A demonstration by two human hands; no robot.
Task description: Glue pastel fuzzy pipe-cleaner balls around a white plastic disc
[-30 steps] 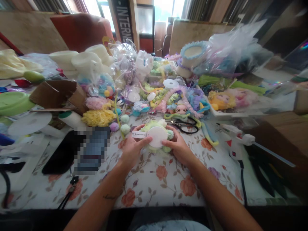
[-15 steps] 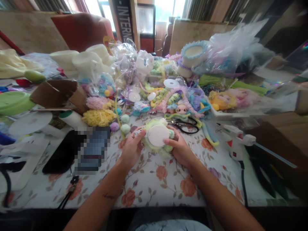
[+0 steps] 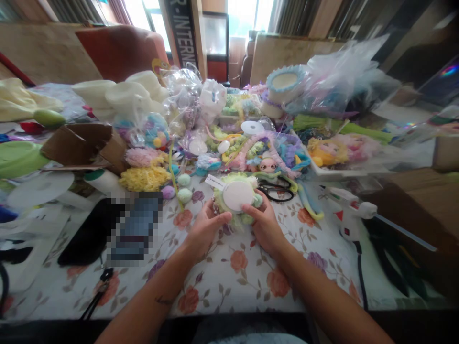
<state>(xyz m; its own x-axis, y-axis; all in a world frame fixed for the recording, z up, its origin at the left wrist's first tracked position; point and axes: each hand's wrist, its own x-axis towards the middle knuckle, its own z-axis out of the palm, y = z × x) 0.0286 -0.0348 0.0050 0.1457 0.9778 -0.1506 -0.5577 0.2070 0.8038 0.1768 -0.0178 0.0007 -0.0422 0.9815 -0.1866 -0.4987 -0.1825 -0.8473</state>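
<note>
A fluffy pale green craft piece (image 3: pixel 231 220) is between my two hands, its flat white round disc (image 3: pixel 238 196) facing up at me. From its upper left sticks out a small white paper tag (image 3: pixel 215 182). My left hand (image 3: pixel 205 227) is closed on the left edge, its thumb on the near side and its fingertips partly hidden. On the other side my right hand (image 3: pixel 266 220) grips the piece, thumb pressed against the disc. Just behind the right hand lie black-handled scissors (image 3: pixel 278 190).
Pom-poms (image 3: pixel 184 195) and yellow fuzzy yarn (image 3: pixel 145 178) lie to the left, beside phones (image 3: pixel 86 234). A glue gun (image 3: pixel 349 215) with its cord rests at the right. Behind are a doll head (image 3: pixel 268 165), a white tray (image 3: pixel 344 173) and a cardboard box (image 3: pixel 84 145).
The left fingers have let go of the paper tag and shifted down to the piece's lower left edge. The tag now stands out freely. My right hand keeps its hold.
</note>
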